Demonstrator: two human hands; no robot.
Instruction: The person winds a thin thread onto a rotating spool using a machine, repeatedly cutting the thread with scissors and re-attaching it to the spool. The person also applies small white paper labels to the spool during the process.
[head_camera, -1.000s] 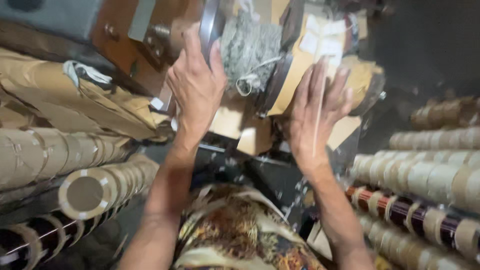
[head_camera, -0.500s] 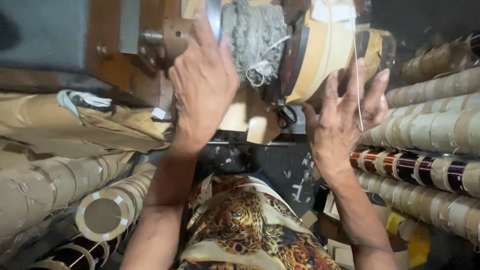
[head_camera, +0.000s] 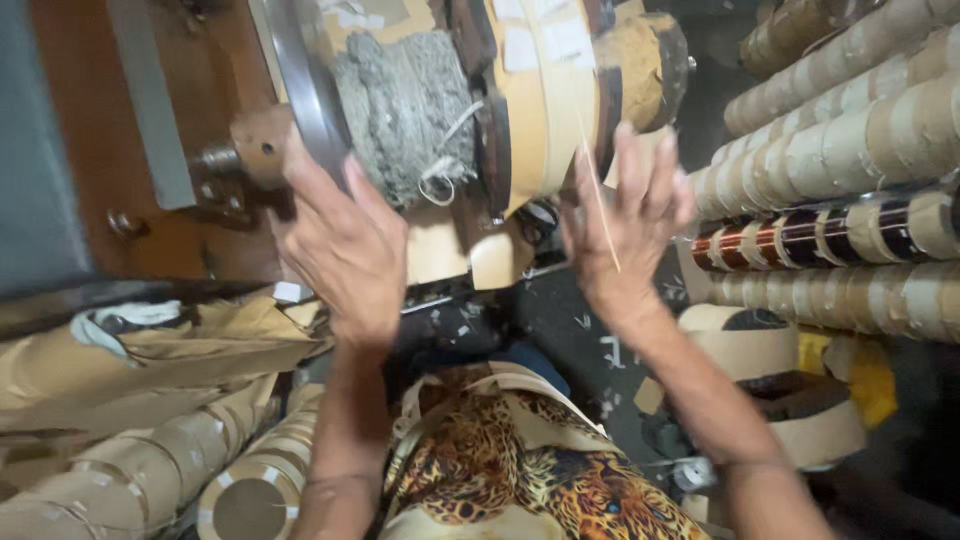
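- Cream-coloured tape roll (head_camera: 545, 95) sits on the spindle of a brown machine (head_camera: 120, 150), just right of a grey wad of tangled thread (head_camera: 400, 100).
- The left hand (head_camera: 340, 245), fingers loosely spread and clamped on nothing, rests against the metal disc (head_camera: 305, 90) at the wad's left edge.
- The right hand (head_camera: 625, 225) is open, fingers splayed, at the roll's lower right edge; a thin pale strip (head_camera: 600, 200) runs down across its palm.
- Stacked cardboard tubes (head_camera: 850, 150) crowd the right side, more tubes (head_camera: 130, 480) the lower left, leaving a narrow gap of floor (head_camera: 560, 320) between the arms.
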